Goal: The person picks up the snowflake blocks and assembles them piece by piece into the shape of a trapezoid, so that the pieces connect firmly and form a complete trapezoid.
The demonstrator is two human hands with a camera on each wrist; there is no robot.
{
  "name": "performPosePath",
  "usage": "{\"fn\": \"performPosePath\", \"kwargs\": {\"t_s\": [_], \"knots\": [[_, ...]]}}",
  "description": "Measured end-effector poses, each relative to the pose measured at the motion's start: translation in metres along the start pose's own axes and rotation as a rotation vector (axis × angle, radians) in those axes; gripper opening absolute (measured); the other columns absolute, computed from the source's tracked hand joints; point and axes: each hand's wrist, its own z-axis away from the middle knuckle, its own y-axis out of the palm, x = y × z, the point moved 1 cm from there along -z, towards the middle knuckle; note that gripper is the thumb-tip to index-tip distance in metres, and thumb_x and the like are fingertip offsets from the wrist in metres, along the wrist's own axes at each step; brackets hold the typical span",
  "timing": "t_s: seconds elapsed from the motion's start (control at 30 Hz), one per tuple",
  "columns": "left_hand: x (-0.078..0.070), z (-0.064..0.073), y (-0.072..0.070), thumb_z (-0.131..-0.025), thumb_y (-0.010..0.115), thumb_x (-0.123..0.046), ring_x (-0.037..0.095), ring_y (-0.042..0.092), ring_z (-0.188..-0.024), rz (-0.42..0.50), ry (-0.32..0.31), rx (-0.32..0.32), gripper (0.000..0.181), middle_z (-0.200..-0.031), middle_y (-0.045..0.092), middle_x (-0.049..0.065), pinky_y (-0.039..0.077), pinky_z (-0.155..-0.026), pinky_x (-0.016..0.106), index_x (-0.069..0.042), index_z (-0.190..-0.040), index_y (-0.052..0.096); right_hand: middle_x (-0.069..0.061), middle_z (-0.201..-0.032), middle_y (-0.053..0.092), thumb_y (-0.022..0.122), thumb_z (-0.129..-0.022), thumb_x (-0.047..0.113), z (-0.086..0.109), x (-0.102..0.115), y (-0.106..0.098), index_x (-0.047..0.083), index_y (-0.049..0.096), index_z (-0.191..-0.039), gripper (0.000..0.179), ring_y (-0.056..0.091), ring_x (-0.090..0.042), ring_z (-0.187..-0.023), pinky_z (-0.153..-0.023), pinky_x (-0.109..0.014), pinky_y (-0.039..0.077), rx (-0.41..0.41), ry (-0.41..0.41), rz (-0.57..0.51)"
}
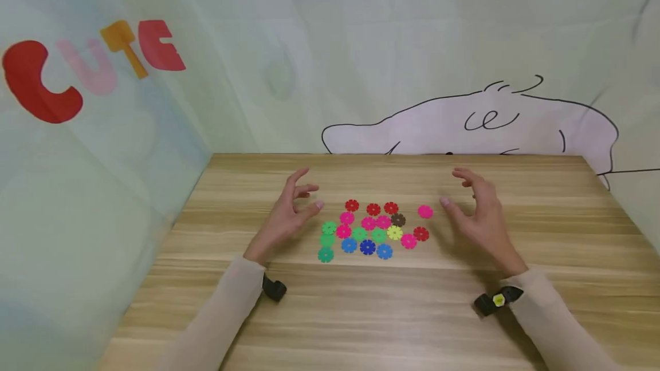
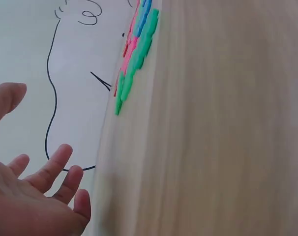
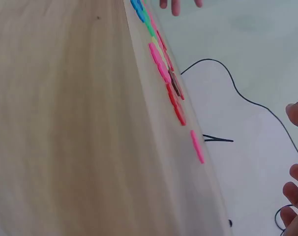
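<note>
Several flat, notched plastic discs lie in a loose cluster on the wooden table (image 1: 361, 314), between my two hands. Among them are a red disc (image 1: 352, 205), a dark blue disc (image 1: 368, 247), a yellow disc (image 1: 395, 232), a brown disc (image 1: 398, 220) and a green disc (image 1: 326, 255). To the left of the cluster my left hand (image 1: 282, 219) is held with relaxed, spread fingers and nothing in it. On the other side, my right hand (image 1: 482, 219) hovers near a lone pink disc (image 1: 425, 212), apart from it, its fingers loosely bent and holding nothing.
A fabric backdrop (image 1: 258, 73) with a drawn outline rises behind the table's far edge and along its left side. Each wrist wears a dark strap, the left strap (image 1: 274, 288) and the right strap (image 1: 487, 303).
</note>
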Motion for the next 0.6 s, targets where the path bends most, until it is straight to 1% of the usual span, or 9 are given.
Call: {"fn": "performPosePath", "kwargs": {"t_s": [0.1,0.17,0.23,0.33,0.4,0.47,0.53,0.6], "knots": [[0.005,-0.002,0.006,-0.105,0.071,-0.031,0.033,0.054,-0.144,0.087,-0.024,-0.010,0.081,-0.152,0.064,0.008,0.049,-0.116,0.058,-0.030,-0.169,0.022,-0.018,-0.147,0.062,0.076,-0.097,0.008,0.006,-0.002,0.004,0.010,0.056,-0.152,0.059,0.056,-0.023,-0.119,-0.095,-0.033,0.040,0.002,0.087,-0.048],[0.010,-0.003,0.009,-0.105,0.071,-0.028,0.032,0.057,-0.142,0.104,-0.025,0.004,0.077,-0.150,0.066,0.007,0.049,-0.117,0.057,-0.028,-0.168,0.026,-0.017,-0.145,0.063,0.074,-0.100,0.009,0.009,-0.005,0.008,0.011,0.056,-0.152,0.054,0.058,-0.014,-0.114,-0.092,-0.023,0.043,0.004,0.129,-0.100],[0.014,-0.003,0.012,-0.105,0.071,-0.026,0.030,0.059,-0.142,0.086,-0.010,0.048,0.073,-0.147,0.068,0.005,0.046,-0.120,0.057,-0.026,-0.167,0.031,-0.018,-0.143,0.065,0.071,-0.102,0.006,0.011,-0.008,0.011,0.010,0.058,-0.150,0.050,0.060,-0.007,-0.107,-0.087,-0.016,0.045,0.006,0.157,-0.170],[0.018,-0.003,0.014,-0.103,0.073,-0.023,0.028,0.057,-0.146,0.011,0.050,0.130,0.068,-0.141,0.071,0.001,0.037,-0.127,0.060,-0.024,-0.162,0.040,-0.019,-0.138,0.069,0.070,-0.102,0.004,0.011,-0.013,0.016,0.007,0.059,-0.147,0.046,0.060,0.000,-0.096,-0.080,-0.011,0.048,0.035,0.176,-0.200],[0.019,-0.002,0.014,-0.101,0.075,-0.022,0.027,0.056,-0.147,-0.045,0.094,0.169,0.064,-0.136,0.073,-0.002,0.033,-0.130,0.060,-0.024,-0.159,0.047,-0.018,-0.134,0.072,0.070,-0.103,0.005,0.009,-0.015,0.019,0.006,0.058,-0.146,0.046,0.059,0.000,-0.092,-0.079,-0.011,0.048,0.082,0.187,-0.173],[0.019,-0.002,0.014,-0.099,0.077,-0.020,0.027,0.056,-0.146,-0.091,0.132,0.187,0.062,-0.131,0.074,-0.004,0.033,-0.130,0.061,-0.024,-0.155,0.051,-0.016,-0.130,0.075,0.072,-0.103,0.009,0.009,-0.017,0.022,0.007,0.056,-0.147,0.048,0.060,-0.004,-0.092,-0.080,-0.011,0.048,0.145,0.191,-0.100],[0.020,-0.002,0.015,-0.098,0.078,-0.018,0.027,0.059,-0.141,-0.118,0.150,0.195,0.059,-0.126,0.074,-0.005,0.035,-0.129,0.059,-0.024,-0.152,0.055,-0.015,-0.128,0.076,0.074,-0.102,0.011,0.010,-0.018,0.026,0.008,0.055,-0.148,0.050,0.063,-0.011,-0.095,-0.083,-0.016,0.051,0.210,0.180,-0.031],[0.021,-0.002,0.017,-0.097,0.078,-0.015,0.026,0.061,-0.135,-0.132,0.162,0.198,0.055,-0.122,0.074,-0.004,0.036,-0.129,0.058,-0.022,-0.148,0.058,-0.015,-0.127,0.076,0.076,-0.100,0.012,0.011,-0.018,0.030,0.007,0.054,-0.148,0.052,0.063,-0.019,-0.098,-0.087,-0.024,0.051,0.262,0.152,0.037]]}}
